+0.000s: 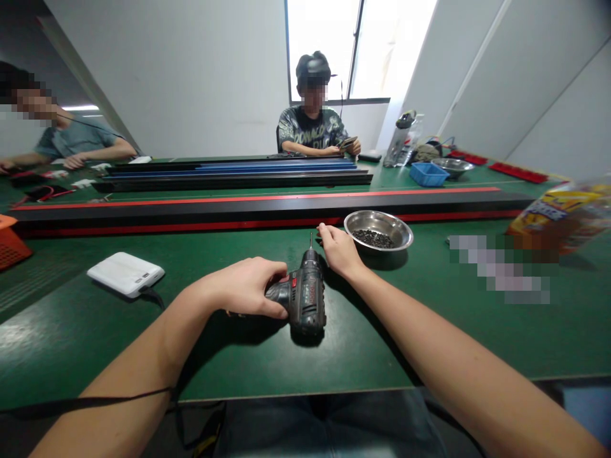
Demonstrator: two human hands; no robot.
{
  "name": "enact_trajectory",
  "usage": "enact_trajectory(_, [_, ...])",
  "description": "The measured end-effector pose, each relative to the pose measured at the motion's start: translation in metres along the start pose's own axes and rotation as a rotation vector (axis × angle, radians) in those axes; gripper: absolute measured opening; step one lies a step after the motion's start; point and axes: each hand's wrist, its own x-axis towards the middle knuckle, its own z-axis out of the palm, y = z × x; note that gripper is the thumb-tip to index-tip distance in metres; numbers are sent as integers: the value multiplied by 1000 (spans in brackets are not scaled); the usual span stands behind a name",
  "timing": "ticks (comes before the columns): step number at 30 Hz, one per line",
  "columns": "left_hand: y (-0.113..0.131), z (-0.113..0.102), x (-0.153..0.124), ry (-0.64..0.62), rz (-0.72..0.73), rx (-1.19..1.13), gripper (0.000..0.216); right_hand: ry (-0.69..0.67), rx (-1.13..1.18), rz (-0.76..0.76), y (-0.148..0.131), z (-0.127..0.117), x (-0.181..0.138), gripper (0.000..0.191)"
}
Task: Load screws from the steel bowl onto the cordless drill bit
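Note:
A black cordless drill (308, 299) with red markings lies on its side just above or on the green table, its thin bit pointing away from me. My left hand (255, 286) is wrapped round the drill's grip from the left. Just right of the bit, my right hand (338, 248) has its fingertips pressed together; anything between them is too small to make out. Beside that hand stands a metal bowl (405, 238) with many small dark screws (375, 238) in it. Beyond both hands runs a long black bar with red edges (267, 210).
A white power bank (125, 275) with a cable lies left, near an orange basket (12, 245). A snack bag (563, 213) stands right. Farther back are dark and blue strips (238, 172), a blue tray (428, 174) and bottles (400, 140). Two people sit across and at left.

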Motion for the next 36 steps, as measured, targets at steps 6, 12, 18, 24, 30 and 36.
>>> enact_trajectory(6, [-4,5,2,109,-5,83,41,-22,-29,-5,-6,-2,-4,46])
enact_trajectory(12, [-7,7,2,204,-25,182,38,-44,-31,-9,-9,-3,-8,45])
enact_trajectory(18, [-13,11,4,267,-1,228,39,-53,-40,-21,-8,-2,-8,44])
enact_trajectory(24, [-16,13,5,267,22,224,37,-62,-43,-44,-6,1,-8,44])
enact_trajectory(30, [-16,12,4,254,18,245,37,-91,-78,-96,-12,0,-12,41])
enact_trajectory(36, [-13,11,4,237,26,232,36,-128,-155,-158,-16,-2,-14,38])
